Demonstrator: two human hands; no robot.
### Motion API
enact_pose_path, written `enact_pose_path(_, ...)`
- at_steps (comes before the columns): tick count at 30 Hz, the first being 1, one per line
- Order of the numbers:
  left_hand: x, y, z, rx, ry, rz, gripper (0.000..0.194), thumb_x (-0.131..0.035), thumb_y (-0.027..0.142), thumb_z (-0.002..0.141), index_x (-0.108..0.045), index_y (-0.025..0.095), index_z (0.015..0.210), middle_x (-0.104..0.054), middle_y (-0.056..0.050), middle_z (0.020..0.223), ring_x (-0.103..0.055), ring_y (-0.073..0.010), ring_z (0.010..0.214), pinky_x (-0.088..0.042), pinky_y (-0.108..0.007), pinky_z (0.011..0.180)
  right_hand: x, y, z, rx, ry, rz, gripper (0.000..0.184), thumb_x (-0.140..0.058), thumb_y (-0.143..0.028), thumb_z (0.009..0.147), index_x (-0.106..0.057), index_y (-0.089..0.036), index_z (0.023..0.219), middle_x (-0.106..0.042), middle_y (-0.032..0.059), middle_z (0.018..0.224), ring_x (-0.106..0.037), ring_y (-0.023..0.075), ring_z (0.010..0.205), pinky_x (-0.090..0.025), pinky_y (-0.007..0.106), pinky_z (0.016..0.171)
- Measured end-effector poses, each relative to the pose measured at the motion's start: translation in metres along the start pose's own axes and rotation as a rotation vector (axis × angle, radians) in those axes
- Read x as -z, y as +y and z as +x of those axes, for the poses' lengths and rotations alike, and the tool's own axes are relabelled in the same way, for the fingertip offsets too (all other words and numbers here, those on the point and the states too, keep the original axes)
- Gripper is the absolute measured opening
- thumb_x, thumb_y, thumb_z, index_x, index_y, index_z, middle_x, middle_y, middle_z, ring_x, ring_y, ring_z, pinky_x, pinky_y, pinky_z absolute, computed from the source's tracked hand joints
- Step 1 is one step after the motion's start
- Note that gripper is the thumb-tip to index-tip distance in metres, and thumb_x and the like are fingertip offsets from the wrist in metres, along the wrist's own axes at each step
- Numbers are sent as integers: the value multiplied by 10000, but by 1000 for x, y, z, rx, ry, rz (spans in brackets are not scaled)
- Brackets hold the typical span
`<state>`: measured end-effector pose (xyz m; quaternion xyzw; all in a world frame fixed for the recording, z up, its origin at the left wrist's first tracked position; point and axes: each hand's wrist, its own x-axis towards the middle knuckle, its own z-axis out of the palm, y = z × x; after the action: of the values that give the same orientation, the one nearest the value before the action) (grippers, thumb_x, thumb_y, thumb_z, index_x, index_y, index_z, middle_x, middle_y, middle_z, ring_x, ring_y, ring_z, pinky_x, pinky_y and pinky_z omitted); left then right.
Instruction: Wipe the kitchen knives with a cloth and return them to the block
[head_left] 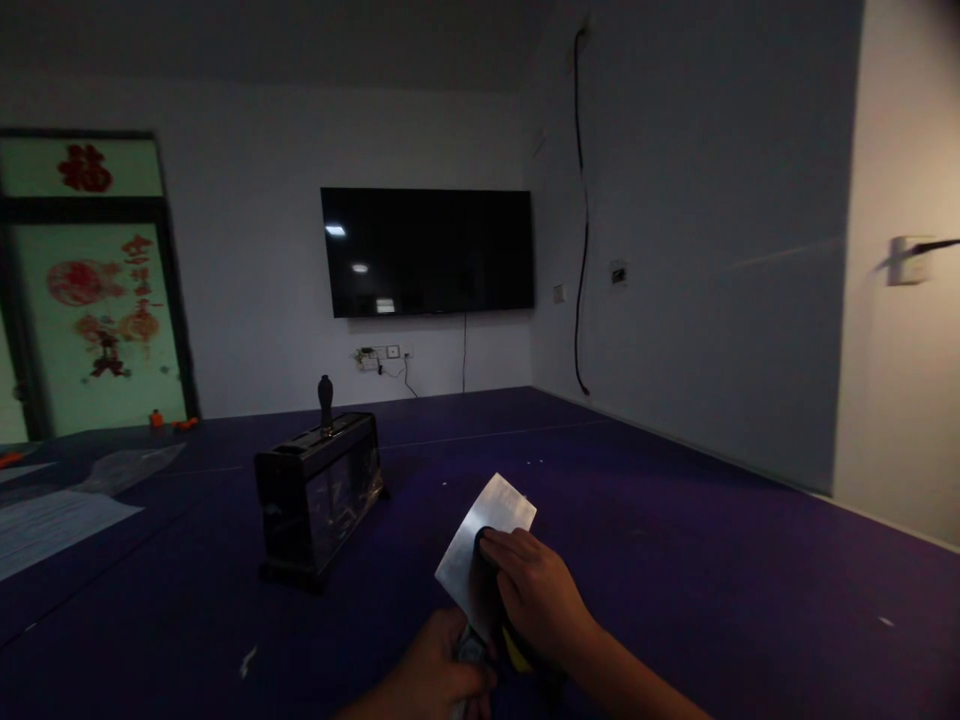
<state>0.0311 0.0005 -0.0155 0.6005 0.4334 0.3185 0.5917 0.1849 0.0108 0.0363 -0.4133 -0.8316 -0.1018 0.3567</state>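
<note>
My left hand, at the bottom centre, is closed around the handle of a cleaver. The cleaver's broad, shiny blade points up and away from me. My right hand lies over the blade's right side with its fingers bent and close together. Something dark shows at those fingertips against the blade, too shaded to name. Below the right palm is a yellow patch, mostly hidden. Left of my hands stands a black knife block with clear sides, one dark handle sticking up from its top.
The purple tabletop carries small white scraps. White paper sheets and clear plastic film lie at the left, with small orange items farther back. A television hangs on the far wall; a cable dangles at the corner.
</note>
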Motion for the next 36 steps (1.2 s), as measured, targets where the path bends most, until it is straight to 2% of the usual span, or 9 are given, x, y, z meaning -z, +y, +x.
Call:
enact_pose_path(6, -2, 6, -3, 27, 1, 1, 201, -528, 149, 512, -512, 150, 712, -504, 72, 408, -430, -65, 341, -329, -164, 360, 0, 0, 0, -13, -15, 1, 429, -363, -42, 715, -612, -166, 1043, -611, 65, 1094, -548, 182, 976, -433, 302, 858)
enact_pose_path(12, -1, 3, -3, 21, -7, 14, 213, -520, 137, 522, -520, 145, 735, -509, 72, 413, -427, -64, 334, -322, -161, 350, -2, 3, 0, 8, -3, 14, 431, -353, -53, 728, -593, -146, 1074, -606, 68, 1100, -536, 179, 996, -407, 315, 896)
enact_pose_path(19, 0, 1, -2, -11, -30, -21, 230, -554, 154, 522, -520, 140, 749, -518, 58, 414, -422, -68, 308, -321, -163, 325, -4, 4, -1, -2, 17, 33, 423, -359, -54, 718, -612, -156, 1041, -615, 60, 1084, -547, 181, 956, -435, 308, 854)
enact_pose_path(23, -1, 1, -2, -43, -48, -78, 233, -559, 154, 510, -528, 124, 739, -515, 48, 408, -418, -71, 294, -328, -170, 315, -8, -4, -3, 110, 14, 46, 413, -362, -55, 708, -616, -144, 1021, -622, 67, 1070, -568, 189, 878, -471, 312, 781)
enact_pose_path(26, -2, 2, -2, -64, -37, -100, 184, -530, 145, 501, -545, 98, 678, -512, 27, 392, -422, -76, 288, -318, -171, 303, -12, -14, -5, 211, -33, 59, 392, -362, -64, 737, -607, -138, 1034, -614, 69, 1086, -569, 187, 830, -482, 300, 722)
enact_pose_path(28, -4, 4, -2, -44, -23, -89, 167, -505, 125, 489, -545, 94, 648, -508, 22, 376, -421, -81, 278, -309, -171, 292, -16, -18, -6, 245, -79, 74, 390, -371, -80, 761, -578, -147, 1084, -591, 59, 1126, -556, 183, 847, -473, 297, 738)
enact_pose_path(32, -5, 8, -3, -19, 0, -78, 234, -476, 112, 466, -543, 100, 689, -497, 39, 348, -406, -86, 257, -303, -171, 276, -18, -17, -5, 258, -135, 90, 394, -390, -100, 768, -550, -165, 1123, -561, 38, 1171, -533, 184, 888, -446, 301, 788)
enact_pose_path(36, -5, 11, -6, -23, -43, -82, 159, -491, 149, 501, -544, 99, 642, -518, 21, 375, -405, -85, 255, -298, -178, 272, -14, -16, -1, 231, -127, 69, 383, -376, -109, 776, -556, -131, 1113, -562, 63, 1169, -527, 196, 893, -440, 307, 777)
